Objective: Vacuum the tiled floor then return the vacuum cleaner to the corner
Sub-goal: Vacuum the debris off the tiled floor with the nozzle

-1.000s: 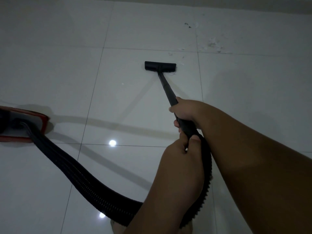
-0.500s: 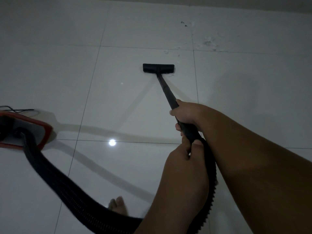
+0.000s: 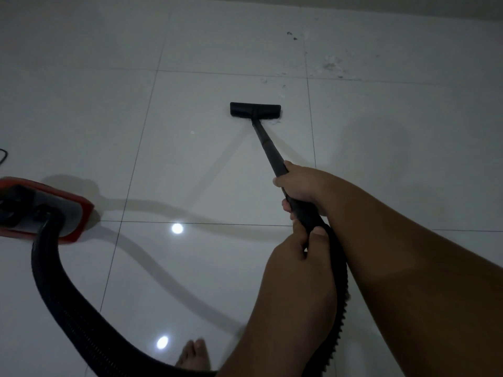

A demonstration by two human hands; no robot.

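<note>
A black floor nozzle [image 3: 255, 109] lies flat on the white tiled floor [image 3: 81, 104], ahead of me. Its black wand [image 3: 266, 144] slopes back to my hands. My right hand [image 3: 300, 183] grips the wand higher up, and my left hand [image 3: 296, 257] grips it just below, where the ribbed black hose [image 3: 70, 306] joins. The hose loops low to the left into the red and grey vacuum body [image 3: 40, 210] at the left edge. White crumbs and dust [image 3: 330, 63] lie scattered beyond the nozzle to the right.
My bare foot [image 3: 194, 355] shows at the bottom centre beside the hose. A thin black cord [image 3: 4, 155] lies at the far left edge. A wall base [image 3: 408, 9] runs along the top. Two ceiling-light reflections shine on the tiles.
The vacuum body has slid further right into view and the hose has swung with it. My foot has stepped into view. The nozzle and both hands keep nearly the same place.
</note>
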